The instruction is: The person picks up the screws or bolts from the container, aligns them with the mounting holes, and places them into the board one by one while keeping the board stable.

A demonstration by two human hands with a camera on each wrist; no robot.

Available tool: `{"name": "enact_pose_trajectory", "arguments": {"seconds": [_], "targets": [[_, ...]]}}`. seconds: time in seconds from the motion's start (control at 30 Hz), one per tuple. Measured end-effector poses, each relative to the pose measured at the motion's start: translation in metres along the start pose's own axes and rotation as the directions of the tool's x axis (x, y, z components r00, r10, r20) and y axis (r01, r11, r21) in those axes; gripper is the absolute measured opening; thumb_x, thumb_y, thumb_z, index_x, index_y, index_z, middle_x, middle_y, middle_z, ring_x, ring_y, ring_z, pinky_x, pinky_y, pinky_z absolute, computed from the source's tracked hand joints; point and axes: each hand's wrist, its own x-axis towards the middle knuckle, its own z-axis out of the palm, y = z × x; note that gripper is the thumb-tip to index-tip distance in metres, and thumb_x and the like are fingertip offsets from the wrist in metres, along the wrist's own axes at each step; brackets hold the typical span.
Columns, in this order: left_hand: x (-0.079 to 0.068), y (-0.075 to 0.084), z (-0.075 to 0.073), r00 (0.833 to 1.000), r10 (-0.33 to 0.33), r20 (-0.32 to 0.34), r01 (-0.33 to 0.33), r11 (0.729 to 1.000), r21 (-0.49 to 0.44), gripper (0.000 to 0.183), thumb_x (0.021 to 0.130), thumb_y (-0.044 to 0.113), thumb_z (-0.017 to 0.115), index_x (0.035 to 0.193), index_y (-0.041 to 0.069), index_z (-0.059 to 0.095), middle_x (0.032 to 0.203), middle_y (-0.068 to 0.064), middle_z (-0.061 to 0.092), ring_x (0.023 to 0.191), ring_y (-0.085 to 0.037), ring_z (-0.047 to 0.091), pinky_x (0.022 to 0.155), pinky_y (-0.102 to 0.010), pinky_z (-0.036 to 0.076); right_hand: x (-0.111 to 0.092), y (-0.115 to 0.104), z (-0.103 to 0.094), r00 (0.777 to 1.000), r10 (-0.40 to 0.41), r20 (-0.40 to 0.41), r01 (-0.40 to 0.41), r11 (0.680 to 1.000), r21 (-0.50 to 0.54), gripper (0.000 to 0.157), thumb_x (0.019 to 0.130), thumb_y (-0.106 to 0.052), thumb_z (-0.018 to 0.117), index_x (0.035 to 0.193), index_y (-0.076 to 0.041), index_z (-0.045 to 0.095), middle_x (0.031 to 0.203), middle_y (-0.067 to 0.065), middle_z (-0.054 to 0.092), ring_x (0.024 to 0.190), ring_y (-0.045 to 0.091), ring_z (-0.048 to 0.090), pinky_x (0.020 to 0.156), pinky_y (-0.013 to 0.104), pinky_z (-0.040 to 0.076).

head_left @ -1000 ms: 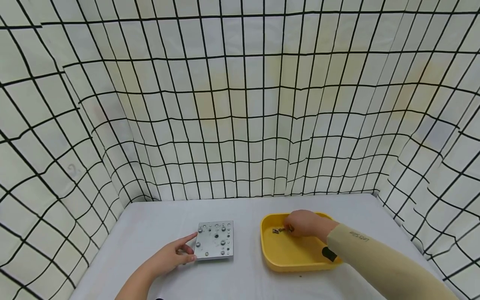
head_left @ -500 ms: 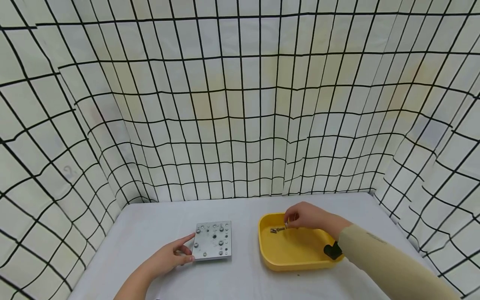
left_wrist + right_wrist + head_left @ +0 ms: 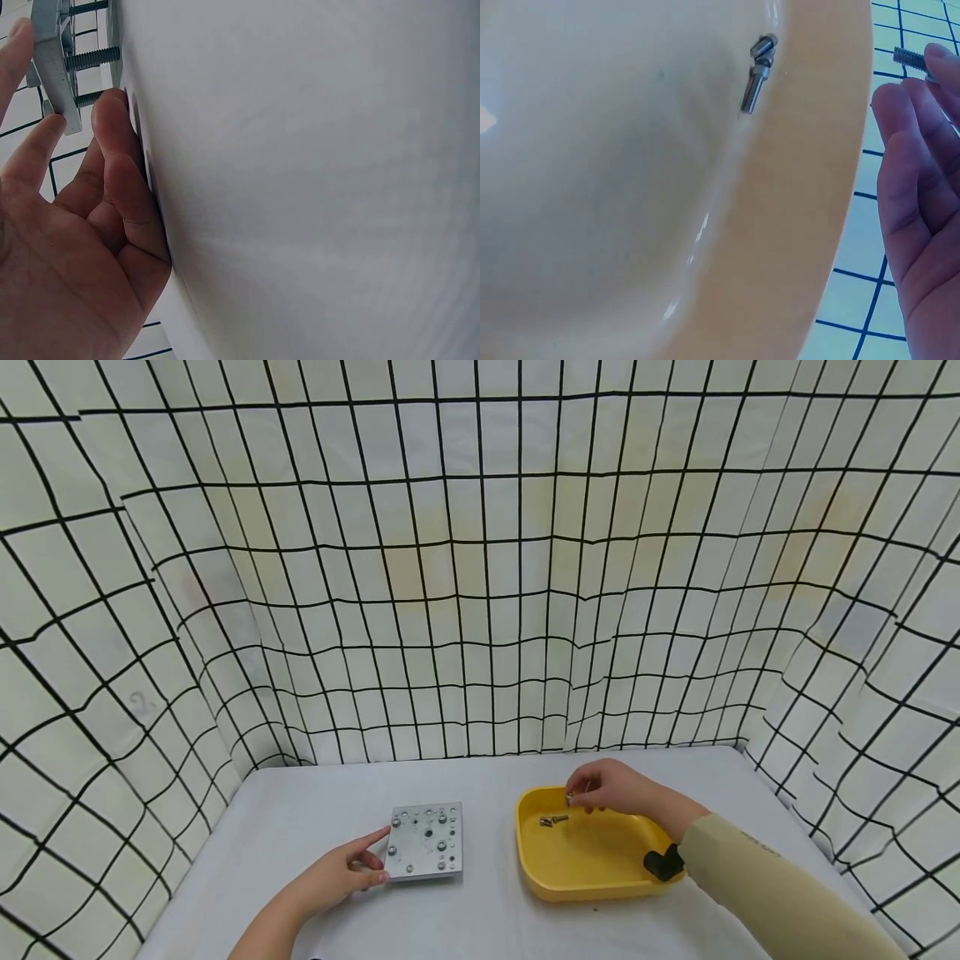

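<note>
Grid-lined walls [image 3: 502, 610] back a table [image 3: 491, 902] where your left hand [image 3: 341, 875], loose-fingered, touches a metal plate [image 3: 420, 852] between the left edge and a yellow tray [image 3: 592, 892]; your right hand [image 3: 613, 787] pinches a screw [image 3: 910, 58] over the tray.

plate [image 3: 420, 847]: matt metal | screws [image 3: 754, 90]: shiny metal | tray [image 3: 585, 860]: glossy, smooth plastic | tabletop [image 3: 491, 827]: smooth, matt

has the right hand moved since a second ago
Yes. Against the yellow tray in the head view, the right hand has moved up the picture, from beside the loose screws to the far rim, pinching a screw.
</note>
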Motion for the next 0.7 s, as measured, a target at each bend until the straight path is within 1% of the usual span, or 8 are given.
{"name": "enact_pose_trajectory", "arguments": {"seconds": [0.1,0.27,0.33,0.5,0.6,0.7], "targets": [[0.000,0.000,-0.001,1.000,-0.001,-0.003,0.001,1.000,0.005,0.084,0.082,0.038,0.080,0.152,0.012,0.041,0.103,-0.001,0.063,0.081,-0.017,0.059,0.066,-0.033,0.045,0.003,-0.005,0.003,1.000,-0.004,0.004,0.003,0.999,0.054,0.021,0.093,-0.023,0.072,0.107,-0.007,0.071,0.096,0.010,0.070,0.078,0.021,0.066,0.070,0.037,0.053],[-0.001,0.001,-0.001,1.000,0.001,-0.003,-0.001,1.000,0.009,0.085,0.082,0.038,0.080,0.152,0.011,0.041,0.102,-0.001,0.063,0.080,-0.017,0.058,0.065,-0.032,0.045,0.011,-0.013,0.010,1.000,-0.016,0.014,0.015,0.994,0.107,0.017,0.093,-0.022,0.072,0.105,-0.010,0.070,0.098,0.016,0.071,0.080,0.024,0.068,0.070,0.038,0.053],[-0.002,0.001,-0.001,1.000,0.003,-0.003,-0.003,1.000,0.009,0.085,0.082,0.039,0.080,0.152,0.011,0.041,0.102,-0.002,0.063,0.080,-0.017,0.058,0.066,-0.033,0.045,0.015,-0.016,0.014,1.000,-0.025,0.018,0.023,0.992,0.121,0.014,0.093,-0.021,0.072,0.104,-0.012,0.070,0.098,0.015,0.072,0.081,0.025,0.068,0.070,0.038,0.053],[-0.001,0.001,-0.001,1.000,-0.002,-0.003,0.002,1.000,0.005,0.085,0.081,0.039,0.080,0.152,0.011,0.041,0.102,-0.001,0.062,0.080,-0.017,0.058,0.066,-0.033,0.045,0.027,-0.031,0.028,0.998,-0.050,0.049,0.040,0.983,0.178,0.014,0.093,-0.019,0.072,0.103,-0.011,0.070,0.097,0.015,0.073,0.082,0.028,0.070,0.070,0.041,0.054],[-0.001,0.002,-0.001,1.000,-0.003,-0.001,0.003,1.000,0.005,0.085,0.081,0.039,0.080,0.152,0.011,0.041,0.102,-0.001,0.062,0.080,-0.017,0.058,0.066,-0.033,0.045,0.035,-0.042,0.039,0.997,-0.051,0.066,0.038,0.982,0.187,0.012,0.092,-0.019,0.072,0.102,-0.012,0.070,0.093,0.009,0.074,0.081,0.025,0.070,0.074,0.046,0.055],[-0.001,0.002,0.000,1.000,-0.003,-0.001,0.003,1.000,0.004,0.086,0.081,0.039,0.081,0.152,0.011,0.041,0.101,-0.001,0.062,0.079,-0.018,0.058,0.066,-0.033,0.045,0.045,-0.052,0.050,0.996,-0.043,0.074,0.028,0.983,0.183,0.011,0.092,-0.019,0.073,0.100,-0.013,0.070,0.093,0.009,0.074,0.078,0.021,0.070,0.074,0.044,0.055]]}}
